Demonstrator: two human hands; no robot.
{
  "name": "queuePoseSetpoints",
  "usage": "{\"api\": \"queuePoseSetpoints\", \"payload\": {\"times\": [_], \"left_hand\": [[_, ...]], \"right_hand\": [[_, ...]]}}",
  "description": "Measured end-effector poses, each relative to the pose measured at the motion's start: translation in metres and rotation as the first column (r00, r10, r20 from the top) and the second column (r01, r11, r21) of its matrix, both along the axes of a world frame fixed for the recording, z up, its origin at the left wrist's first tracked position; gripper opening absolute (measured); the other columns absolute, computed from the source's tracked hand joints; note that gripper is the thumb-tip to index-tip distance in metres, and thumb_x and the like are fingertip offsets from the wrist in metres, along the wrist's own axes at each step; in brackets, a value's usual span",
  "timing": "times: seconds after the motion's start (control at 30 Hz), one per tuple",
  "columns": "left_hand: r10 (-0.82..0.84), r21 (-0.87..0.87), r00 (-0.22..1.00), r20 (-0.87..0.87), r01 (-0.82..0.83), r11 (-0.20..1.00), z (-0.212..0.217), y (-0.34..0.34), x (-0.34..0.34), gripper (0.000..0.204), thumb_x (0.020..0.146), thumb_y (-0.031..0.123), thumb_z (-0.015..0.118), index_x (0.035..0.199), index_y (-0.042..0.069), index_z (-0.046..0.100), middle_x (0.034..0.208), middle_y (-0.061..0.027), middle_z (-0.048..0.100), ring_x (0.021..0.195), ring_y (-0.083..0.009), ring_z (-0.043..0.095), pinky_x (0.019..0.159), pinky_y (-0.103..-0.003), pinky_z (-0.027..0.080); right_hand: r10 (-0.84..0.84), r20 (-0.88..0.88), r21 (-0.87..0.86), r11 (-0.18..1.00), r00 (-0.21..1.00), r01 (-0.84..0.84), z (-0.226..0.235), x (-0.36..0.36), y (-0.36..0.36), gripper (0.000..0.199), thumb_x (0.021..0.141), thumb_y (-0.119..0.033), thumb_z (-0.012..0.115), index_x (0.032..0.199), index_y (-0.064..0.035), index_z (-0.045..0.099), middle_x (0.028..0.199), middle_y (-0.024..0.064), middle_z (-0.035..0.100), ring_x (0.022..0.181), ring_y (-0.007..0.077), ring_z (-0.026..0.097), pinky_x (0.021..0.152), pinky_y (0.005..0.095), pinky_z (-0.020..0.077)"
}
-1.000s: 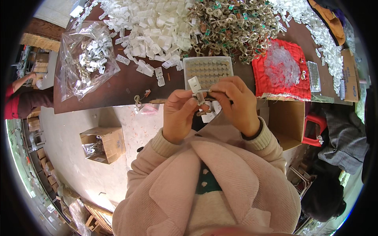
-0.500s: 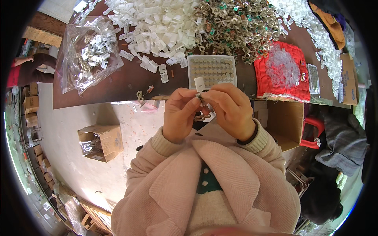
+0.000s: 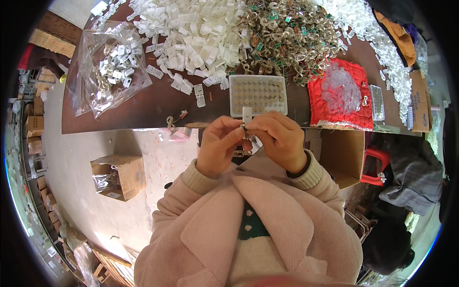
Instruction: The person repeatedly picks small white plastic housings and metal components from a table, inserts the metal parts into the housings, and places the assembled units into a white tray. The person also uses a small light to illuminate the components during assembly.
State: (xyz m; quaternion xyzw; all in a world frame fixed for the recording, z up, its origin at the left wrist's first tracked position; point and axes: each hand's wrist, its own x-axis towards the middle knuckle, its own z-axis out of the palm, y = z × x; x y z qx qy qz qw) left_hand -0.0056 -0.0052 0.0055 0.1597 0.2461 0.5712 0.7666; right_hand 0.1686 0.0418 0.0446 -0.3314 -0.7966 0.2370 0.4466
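Pinching a small white clip [image 3: 246, 115] between my left hand [image 3: 217, 146] and right hand [image 3: 279, 138], fingers closed on it above the table edge [image 3: 143, 125], I judge most work remains: big white-piece pile [image 3: 191, 33] waits.

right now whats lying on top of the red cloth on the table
On the red cloth lies a heap of small clear plastic pieces. One small ring-shaped metal piece sits near its right edge. Whatever lies under the heap is covered.

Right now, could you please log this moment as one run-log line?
left hand: pinching small white clip | right hand: pinching same clip | place: above table edge, near compartment tray
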Motion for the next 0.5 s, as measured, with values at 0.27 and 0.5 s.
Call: {"api": "queuePoseSetpoints", "payload": {"times": [0.27, 0.5], "left_hand": [[0.106, -0.058, 0.994, -0.04, -0.108, 0.992, -0.013, -0.003, 0.012, 0.012, 0.098, 0.003, 0.061, 0.109, 0.003, 0.06, 0.101, -0.0131, 0.07, 0.079, -0.0204, 0.067, 0.072, -0.033, 0.056], [0.175, -0.04, 0.985, 0.008, -0.174, 0.984, -0.013, 0.001, 0.005, 0.013, 0.099, 0.005, 0.06, 0.111, 0.007, 0.059, 0.104, -0.016, 0.07, 0.077, -0.0197, 0.066, 0.075, -0.036, 0.055]], "right_hand": [[-0.046, 0.004, 0.031, 0.998, 0.999, 0.046, -0.01, -0.002, -0.007, 0.035, 0.072, 0.007, 0.073, 0.105, -0.006, 0.072, 0.092, 0.0103, 0.071, 0.079, 0.029, 0.068, 0.068, 0.0367, 0.0553], [-0.23, 0.263, 0.076, 0.973, 0.937, 0.217, -0.021, 0.021, 0.019, 0.028, 0.078, 0.008, 0.073, 0.104, -0.0026, 0.072, 0.091, 0.0123, 0.069, 0.081, 0.0287, 0.066, 0.07, 0.0356, 0.0541]]}}
